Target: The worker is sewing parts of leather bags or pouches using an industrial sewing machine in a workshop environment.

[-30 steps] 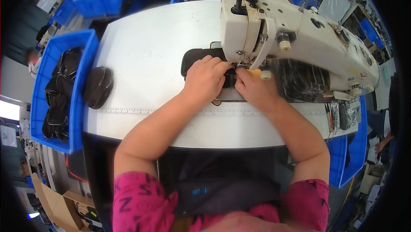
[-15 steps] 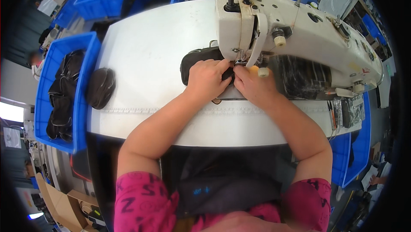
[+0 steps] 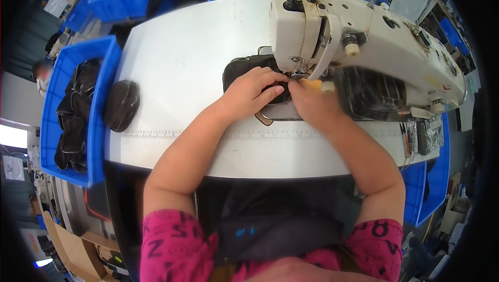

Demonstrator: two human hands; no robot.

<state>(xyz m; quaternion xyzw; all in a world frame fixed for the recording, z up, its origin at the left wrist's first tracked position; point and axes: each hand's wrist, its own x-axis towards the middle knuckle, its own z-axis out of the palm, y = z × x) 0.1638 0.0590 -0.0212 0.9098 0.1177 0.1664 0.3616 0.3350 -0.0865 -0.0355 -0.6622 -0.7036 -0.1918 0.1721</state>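
Both hands press a small black pouch (image 3: 248,69) flat under the sewing machine (image 3: 358,48) head: left hand (image 3: 254,90) spread on top, right hand (image 3: 310,102) pinching its edge (2 fingertips beside the needle). A slip there risks a pricked finger or crooked seam.

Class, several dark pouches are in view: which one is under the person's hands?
The dark pouch under the sewing machine, pressed by the left hand. The other pouch lies untouched at the table's left edge; more fill the blue bin.
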